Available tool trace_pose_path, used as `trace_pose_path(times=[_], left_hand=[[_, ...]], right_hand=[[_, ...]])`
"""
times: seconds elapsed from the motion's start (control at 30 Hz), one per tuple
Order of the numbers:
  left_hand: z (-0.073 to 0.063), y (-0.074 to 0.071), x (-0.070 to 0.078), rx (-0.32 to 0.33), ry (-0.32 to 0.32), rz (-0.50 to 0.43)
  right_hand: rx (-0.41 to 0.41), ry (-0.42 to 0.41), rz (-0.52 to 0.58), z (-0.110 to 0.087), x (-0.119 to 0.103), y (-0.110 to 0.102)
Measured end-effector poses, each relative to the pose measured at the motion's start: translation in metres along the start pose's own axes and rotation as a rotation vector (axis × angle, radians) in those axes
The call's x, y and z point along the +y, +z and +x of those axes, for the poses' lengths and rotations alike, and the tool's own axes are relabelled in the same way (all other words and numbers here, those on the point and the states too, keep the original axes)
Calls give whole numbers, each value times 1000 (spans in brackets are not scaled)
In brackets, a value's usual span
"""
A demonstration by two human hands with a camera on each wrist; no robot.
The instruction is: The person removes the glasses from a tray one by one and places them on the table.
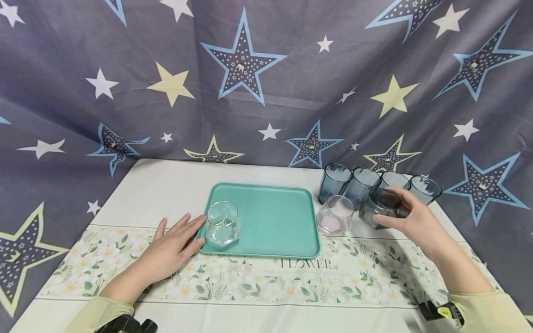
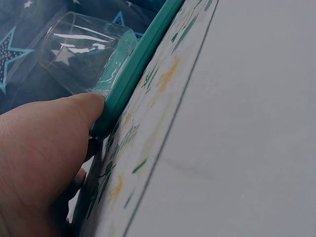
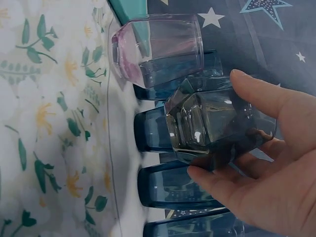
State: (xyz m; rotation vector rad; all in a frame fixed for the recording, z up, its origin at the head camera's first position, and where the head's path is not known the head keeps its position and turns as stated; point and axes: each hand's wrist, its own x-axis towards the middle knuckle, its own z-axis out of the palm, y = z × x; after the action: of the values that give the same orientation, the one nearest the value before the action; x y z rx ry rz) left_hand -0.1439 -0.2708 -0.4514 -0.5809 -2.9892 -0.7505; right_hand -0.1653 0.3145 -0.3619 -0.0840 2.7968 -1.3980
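Note:
My right hand (image 1: 420,226) grips a smoky grey glass (image 1: 376,210), thumb on the near side and fingers around the far side. In the right wrist view the grey glass (image 3: 212,121) is tilted, its faceted base towards the camera and clear of the table. Left of it stands a pinkish clear glass (image 1: 335,215), beside the turquoise tray (image 1: 275,219). A colourless glass (image 1: 223,225) stands upright at the tray's left end. My left hand (image 1: 170,252) lies at the tray's left edge, fingers extended, the index fingertip and thumb touching the rim.
Several blue tumblers (image 1: 334,182) stand in a row at the back right, close behind the grey glass. A white cloth with a floral band (image 1: 258,282) covers the table. A star-patterned curtain (image 1: 266,92) hangs behind its back edge.

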Motion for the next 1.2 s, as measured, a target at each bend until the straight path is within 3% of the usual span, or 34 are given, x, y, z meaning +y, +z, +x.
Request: trace_pose_path(times=[0.57,1.2], left_hand=[[0,1,1,2,-6,2],[0,0,2,0,-13,1]], right_hand=[[-49,83,15,3,15,13],[-61,66,71,3,25,22]])
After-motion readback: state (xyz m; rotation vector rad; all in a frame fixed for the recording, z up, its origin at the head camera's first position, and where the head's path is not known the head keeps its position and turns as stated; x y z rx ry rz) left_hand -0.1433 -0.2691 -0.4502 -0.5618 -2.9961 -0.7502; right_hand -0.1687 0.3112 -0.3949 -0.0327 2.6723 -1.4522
